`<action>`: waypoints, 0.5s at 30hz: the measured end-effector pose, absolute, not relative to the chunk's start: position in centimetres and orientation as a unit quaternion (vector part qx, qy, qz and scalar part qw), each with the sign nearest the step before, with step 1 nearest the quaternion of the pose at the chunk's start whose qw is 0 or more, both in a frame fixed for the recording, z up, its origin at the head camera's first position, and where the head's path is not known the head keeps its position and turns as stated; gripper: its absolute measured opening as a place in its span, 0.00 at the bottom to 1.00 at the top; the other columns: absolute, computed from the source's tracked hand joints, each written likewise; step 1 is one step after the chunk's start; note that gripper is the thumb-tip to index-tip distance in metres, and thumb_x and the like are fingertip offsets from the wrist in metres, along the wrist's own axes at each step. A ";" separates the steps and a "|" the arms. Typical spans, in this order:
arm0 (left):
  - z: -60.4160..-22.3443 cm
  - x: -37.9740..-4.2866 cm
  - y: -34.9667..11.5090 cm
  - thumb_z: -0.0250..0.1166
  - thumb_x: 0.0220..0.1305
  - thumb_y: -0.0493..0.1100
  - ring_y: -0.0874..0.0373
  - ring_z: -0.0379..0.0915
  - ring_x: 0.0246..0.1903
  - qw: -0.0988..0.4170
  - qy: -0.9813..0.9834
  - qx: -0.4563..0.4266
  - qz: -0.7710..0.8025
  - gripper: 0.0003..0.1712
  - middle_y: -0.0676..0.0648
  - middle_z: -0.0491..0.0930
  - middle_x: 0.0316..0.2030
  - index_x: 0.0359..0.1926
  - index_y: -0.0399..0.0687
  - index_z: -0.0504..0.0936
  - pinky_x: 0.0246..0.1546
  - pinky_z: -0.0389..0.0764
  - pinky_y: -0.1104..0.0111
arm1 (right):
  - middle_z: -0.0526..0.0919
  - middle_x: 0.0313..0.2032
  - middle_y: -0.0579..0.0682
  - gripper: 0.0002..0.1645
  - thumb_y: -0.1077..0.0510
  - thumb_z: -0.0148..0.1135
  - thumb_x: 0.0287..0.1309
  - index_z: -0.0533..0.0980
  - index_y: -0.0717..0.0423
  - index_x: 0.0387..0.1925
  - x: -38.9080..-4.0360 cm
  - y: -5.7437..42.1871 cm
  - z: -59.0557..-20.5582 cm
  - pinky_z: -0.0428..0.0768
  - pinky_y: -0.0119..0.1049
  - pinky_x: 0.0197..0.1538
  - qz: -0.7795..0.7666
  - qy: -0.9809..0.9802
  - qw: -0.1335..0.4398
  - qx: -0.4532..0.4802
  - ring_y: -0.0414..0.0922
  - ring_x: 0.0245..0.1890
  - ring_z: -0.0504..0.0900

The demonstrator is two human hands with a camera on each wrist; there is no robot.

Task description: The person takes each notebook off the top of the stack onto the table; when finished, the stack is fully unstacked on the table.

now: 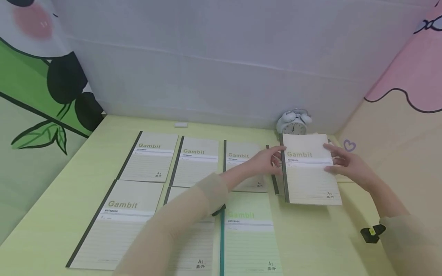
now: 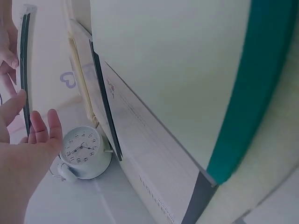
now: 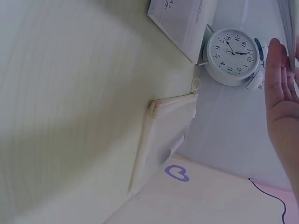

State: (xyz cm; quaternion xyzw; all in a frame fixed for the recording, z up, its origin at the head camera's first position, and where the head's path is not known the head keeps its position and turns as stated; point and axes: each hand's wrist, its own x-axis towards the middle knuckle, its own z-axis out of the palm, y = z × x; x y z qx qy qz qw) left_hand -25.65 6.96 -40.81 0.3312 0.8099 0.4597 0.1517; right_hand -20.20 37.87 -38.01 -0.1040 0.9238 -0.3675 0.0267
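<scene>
Both hands hold a pale notebook (image 1: 309,186) with a dark spine and "Gambit" lettering above the right part of the table. My left hand (image 1: 267,161) pinches it at the spine edge; my right hand (image 1: 350,166) grips the opposite edge, thumb on the cover. In the left wrist view the left hand (image 2: 28,161) is at the dark spine (image 2: 25,70). The right wrist view shows the right hand (image 3: 284,95) at the notebook's edge. Behind it, another notebook (image 1: 274,184) lies mostly hidden. A green notebook (image 1: 250,245) with a teal spine lies in front.
Several similar notebooks (image 1: 119,230) lie in two rows, partly covered by my left forearm. A white alarm clock (image 1: 292,124) stands at the back wall, left of a pale zip pouch (image 3: 163,135). A small white block (image 1: 181,125) lies at the back edge.
</scene>
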 end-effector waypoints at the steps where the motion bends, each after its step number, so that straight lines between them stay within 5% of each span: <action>1: -40.7 -25.5 6.8 0.72 0.51 0.37 0.67 0.73 0.40 0.154 0.811 0.342 0.450 0.49 0.48 0.73 0.55 0.71 0.53 0.57 0.39 0.75 0.77 | 0.74 0.53 0.51 0.44 0.56 0.67 0.56 0.57 0.42 0.71 -19.9 37.9 -37.8 0.76 0.27 0.40 -0.369 0.923 0.023 -0.105 0.30 0.43 0.76; 7: -40.1 -24.7 6.1 0.71 0.53 0.36 0.65 0.70 0.46 0.186 0.793 0.406 0.415 0.46 0.50 0.73 0.53 0.70 0.51 0.58 0.41 0.74 0.78 | 0.73 0.46 0.42 0.42 0.56 0.66 0.57 0.59 0.47 0.70 -18.6 38.3 -37.0 0.74 0.27 0.37 -0.340 0.930 0.034 -0.135 0.34 0.41 0.74; 15: -40.4 -23.1 5.4 0.73 0.50 0.39 0.66 0.67 0.52 0.239 0.778 0.461 0.353 0.49 0.54 0.72 0.54 0.71 0.55 0.57 0.53 0.71 0.74 | 0.75 0.37 0.52 0.40 0.61 0.63 0.57 0.58 0.52 0.69 -17.5 39.2 -37.1 0.78 0.32 0.35 -0.365 0.906 0.117 -0.179 0.41 0.33 0.77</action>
